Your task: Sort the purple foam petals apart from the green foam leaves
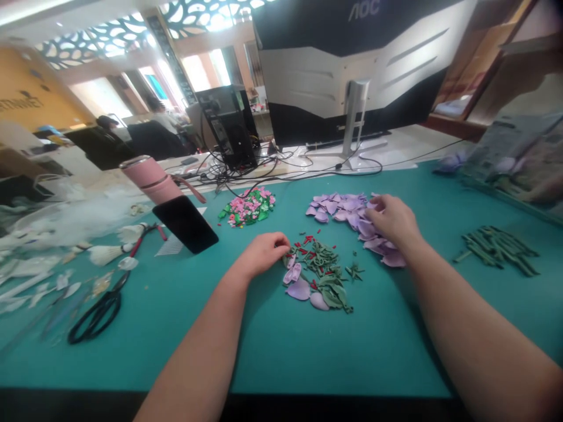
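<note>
The right hand (389, 220) was at the purple petals (347, 205) on the green table (264, 363); the left hand (264, 253) was by the green leaves (323, 258). I couldn't tell if their fingers pinched anything. Picking pieces, it seemed, called for gentle fingers.

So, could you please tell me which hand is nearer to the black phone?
Left: the left hand sits right of the phone; the right hand is farther right, at the purple petals.
</note>
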Demonstrator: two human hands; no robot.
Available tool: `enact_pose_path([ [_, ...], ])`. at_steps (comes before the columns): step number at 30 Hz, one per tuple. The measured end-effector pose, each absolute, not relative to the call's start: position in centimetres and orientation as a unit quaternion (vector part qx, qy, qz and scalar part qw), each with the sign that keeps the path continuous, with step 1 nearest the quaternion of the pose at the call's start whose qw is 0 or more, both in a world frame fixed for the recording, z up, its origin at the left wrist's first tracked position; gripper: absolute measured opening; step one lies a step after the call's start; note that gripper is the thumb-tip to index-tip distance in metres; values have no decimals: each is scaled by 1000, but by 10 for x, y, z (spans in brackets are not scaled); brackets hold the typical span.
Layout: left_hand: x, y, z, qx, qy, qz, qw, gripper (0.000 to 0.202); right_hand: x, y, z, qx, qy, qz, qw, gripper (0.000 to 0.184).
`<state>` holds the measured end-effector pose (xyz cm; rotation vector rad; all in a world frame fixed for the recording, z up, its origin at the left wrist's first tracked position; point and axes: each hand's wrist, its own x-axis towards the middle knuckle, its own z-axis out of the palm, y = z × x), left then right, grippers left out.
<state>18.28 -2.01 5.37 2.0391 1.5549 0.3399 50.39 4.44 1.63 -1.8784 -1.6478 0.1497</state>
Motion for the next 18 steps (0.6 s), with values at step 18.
enact_pose_path([
  [18, 208, -35, 59, 815, 536, -22, 218, 12, 462, 19, 34, -613, -715, 151, 301, 24],
])
